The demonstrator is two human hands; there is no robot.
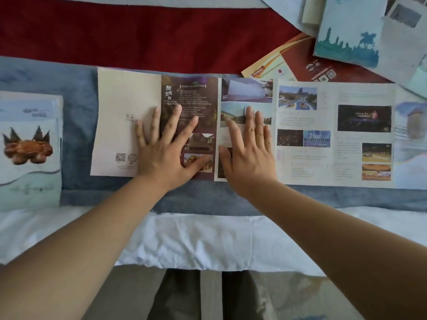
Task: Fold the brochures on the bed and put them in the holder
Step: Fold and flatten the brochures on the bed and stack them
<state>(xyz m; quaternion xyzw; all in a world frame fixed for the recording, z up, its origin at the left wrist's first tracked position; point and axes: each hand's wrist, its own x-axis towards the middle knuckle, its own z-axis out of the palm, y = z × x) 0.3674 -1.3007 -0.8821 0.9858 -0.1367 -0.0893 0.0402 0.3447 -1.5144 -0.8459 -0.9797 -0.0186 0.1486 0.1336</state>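
A long unfolded brochure [323, 135] lies flat across the bed, with a cream panel at its left, a dark purple panel beside that and photo panels to the right. My left hand [164, 146] presses flat with spread fingers on the cream and purple panels. Over the photo panel just right of the purple one, my right hand [248, 151] lies flat with straight fingers. No holder is in view.
A stack of pale blue folded brochures [30, 148] with a crab picture lies at the left. More loose brochures [346, 38] are piled at the upper right, on a red and blue bed runner [138, 35]. The white sheet [196, 239] edge is near me.
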